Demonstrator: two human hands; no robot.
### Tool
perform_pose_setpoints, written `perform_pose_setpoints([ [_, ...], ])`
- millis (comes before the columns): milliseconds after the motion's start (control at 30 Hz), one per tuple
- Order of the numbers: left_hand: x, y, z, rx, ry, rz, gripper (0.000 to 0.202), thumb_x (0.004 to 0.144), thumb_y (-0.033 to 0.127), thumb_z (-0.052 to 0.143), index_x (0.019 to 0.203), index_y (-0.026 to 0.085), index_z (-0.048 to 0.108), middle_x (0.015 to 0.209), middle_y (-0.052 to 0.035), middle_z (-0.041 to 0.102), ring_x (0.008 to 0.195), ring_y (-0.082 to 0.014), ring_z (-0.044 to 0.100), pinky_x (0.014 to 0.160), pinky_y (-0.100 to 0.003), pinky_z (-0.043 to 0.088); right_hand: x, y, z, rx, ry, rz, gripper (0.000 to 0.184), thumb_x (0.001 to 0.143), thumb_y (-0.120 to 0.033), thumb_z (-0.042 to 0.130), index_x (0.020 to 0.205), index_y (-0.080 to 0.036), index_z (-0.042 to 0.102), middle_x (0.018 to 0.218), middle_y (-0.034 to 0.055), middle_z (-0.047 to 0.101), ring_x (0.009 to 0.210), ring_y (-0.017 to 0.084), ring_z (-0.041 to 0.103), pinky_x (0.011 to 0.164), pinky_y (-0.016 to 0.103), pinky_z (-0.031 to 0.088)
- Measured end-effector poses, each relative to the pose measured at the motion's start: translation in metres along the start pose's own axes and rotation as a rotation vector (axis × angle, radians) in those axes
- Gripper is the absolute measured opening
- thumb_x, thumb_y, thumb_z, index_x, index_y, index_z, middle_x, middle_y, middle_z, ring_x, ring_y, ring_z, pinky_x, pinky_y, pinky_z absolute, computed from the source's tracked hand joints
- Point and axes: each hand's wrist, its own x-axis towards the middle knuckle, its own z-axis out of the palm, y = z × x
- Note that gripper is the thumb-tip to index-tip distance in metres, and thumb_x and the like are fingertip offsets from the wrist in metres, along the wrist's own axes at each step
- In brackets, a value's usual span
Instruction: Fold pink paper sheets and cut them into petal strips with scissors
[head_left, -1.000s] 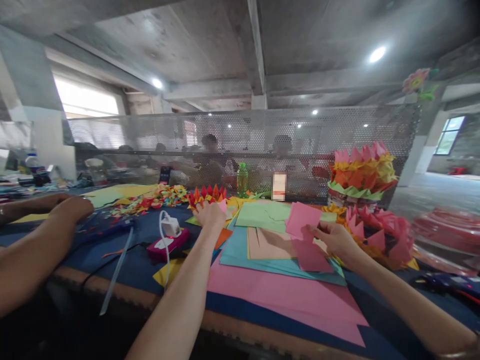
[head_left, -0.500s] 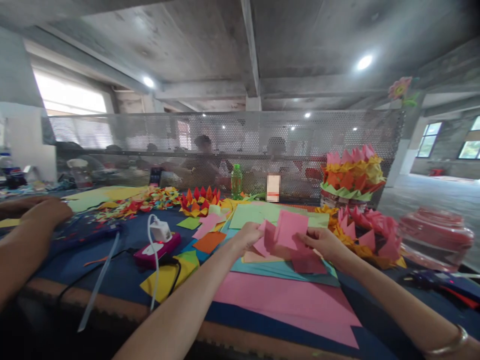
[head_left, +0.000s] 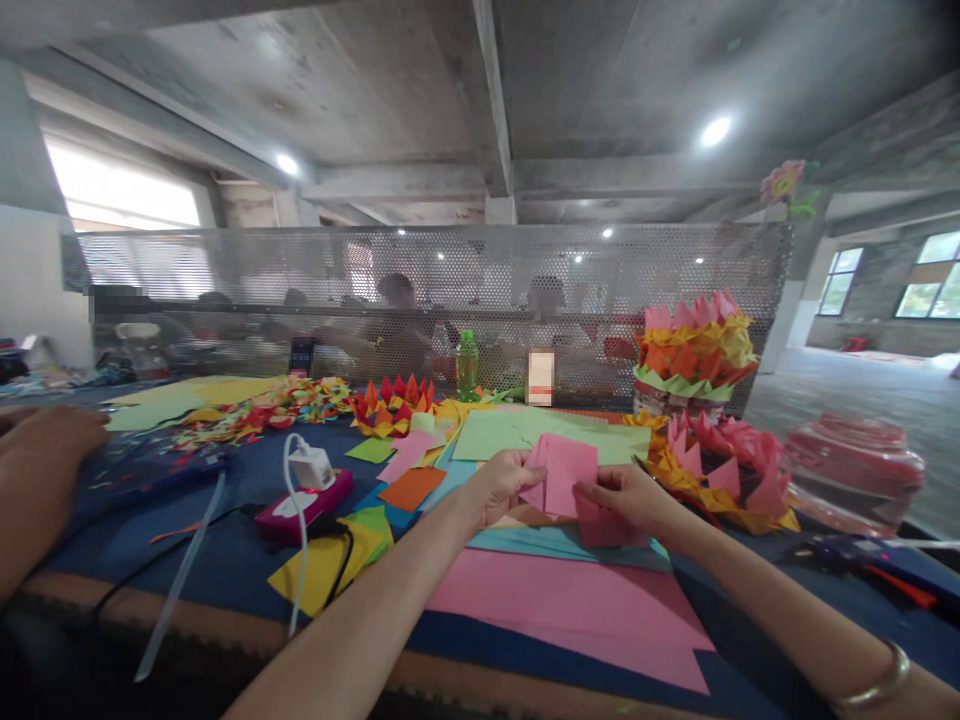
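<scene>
Pink paper pieces, pinched in left hand and right hand | coloured sheets, layered beneath | magenta power strip, left | green bottle, far | tiered paper flower, far right

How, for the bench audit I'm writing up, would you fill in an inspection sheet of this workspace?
Surface: dark blue table cover, largely overlaid with paper.
Work pieces: pink paper pieces, held over stacked coloured sheets.
Hands: left hand and right hand both grip the pink paper pieces.
Clutter: paper scraps at left; what looks like a glue gun at far right.
Cables: white cable and black cable cross yellow paper beside a magenta power strip bearing a white charger.
Surroundings: perforated metal screen behind a green bottle; another person's hand at far left.
</scene>
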Motion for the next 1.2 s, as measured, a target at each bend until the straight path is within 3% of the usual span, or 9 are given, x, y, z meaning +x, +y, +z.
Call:
perform_pose_setpoints([
  [167,0.0,-0.002,-0.003,-0.003,-0.032,-0.001,0.043,0.058,0.024,0.08,0.096,0.014,0.063,0.084,-0.0089,0.069,0.079,-0.0264,0.067,0.068,-0.043,0.056,-0.001,-0.003,0.002,0.023,0.002,-0.021,0.044,0.071,-0.057,0.062,0.057,-0.016,0.054,0.049,-0.0052,0.043,0.048,0.008,0.034,0.045,0.022,0.023],
  [333,0.006,-0.006,-0.006,0.012,0.021,0.071,0.043,0.052,0.024,0.083,0.09,0.014,0.066,0.084,-0.0077,0.07,0.083,-0.0255,0.067,0.071,-0.036,0.055,0.0,-0.003,-0.001,-0.003,0.134,0.03,0.046,0.067,-0.059,0.065,0.056,-0.017,0.051,0.05,-0.0035,0.048,0.048,0.008,0.036,0.046,0.023,0.025],
  [567,0.004,-0.004,-0.007,0.048,0.04,0.066,0.045,0.053,0.028,0.083,0.091,0.011,0.065,0.078,-0.009,0.069,0.066,-0.0204,0.066,0.06,-0.031,0.055,0.0,-0.005,-0.006,0.006,0.164,0.045,0.048,0.068,-0.06,0.064,0.051,-0.017,0.052,0.046,-0.0018,0.051,0.044,0.008,0.036,0.045,0.023,0.026],
  [767,0.005,-0.005,-0.007,0.071,0.046,0.017,0.034,0.059,0.024,0.078,0.087,0.011,0.063,0.073,-0.0075,0.067,0.061,-0.0191,0.065,0.055,-0.032,0.055,0.002,0.002,0.0,0.058,0.084,0.047,0.051,0.069,-0.065,0.06,0.054,-0.016,0.053,0.048,-0.0018,0.05,0.047,0.009,0.043,0.046,0.022,0.031],
  [900,0.013,-0.004,-0.019,0.206,0.148,0.044,0.023,0.064,0.023,0.073,0.081,0.013,0.061,0.061,-0.0012,0.059,0.052,-0.0145,0.058,0.051,-0.03,0.053,0.006,0.007,-0.005,0.11,0.177,0.024,0.048,0.069,-0.062,0.061,0.057,-0.017,0.051,0.049,-0.0034,0.047,0.047,0.009,0.043,0.046,0.022,0.033],
  [1000,0.019,0.001,-0.037,0.487,0.341,0.131,0.008,0.069,0.014,0.063,0.076,0.013,0.06,0.062,-0.0025,0.058,0.052,-0.0146,0.057,0.053,-0.028,0.05,0.008,0.009,-0.016,0.133,0.313,0.01,0.043,0.071,-0.059,0.06,0.063,-0.018,0.051,0.054,-0.0026,0.049,0.048,0.009,0.043,0.047,0.022,0.035],
  [1100,0.021,0.006,-0.054,0.896,0.569,0.183,0.019,0.068,0.007,0.057,0.085,0.014,0.06,0.082,-0.0095,0.066,0.077,-0.0221,0.064,0.066,-0.029,0.05,0.01,0.012,-0.025,0.047,0.387,0.07,0.043,0.074,-0.061,0.052,0.074,-0.018,0.054,0.064,-0.0002,0.054,0.051,0.01,0.046,0.049,0.023,0.039],
  [1200,0.022,0.007,-0.061,1.053,0.622,0.13,0.037,0.064,0.001,0.056,0.099,0.013,0.058,0.099,-0.0162,0.066,0.098,-0.0299,0.061,0.078,-0.035,0.047,0.01,0.016,-0.028,-0.072,0.353,0.105,0.042,0.077,-0.059,0.044,0.073,-0.018,0.053,0.064,-0.0004,0.054,0.052,0.011,0.048,0.049,0.023,0.039],
])
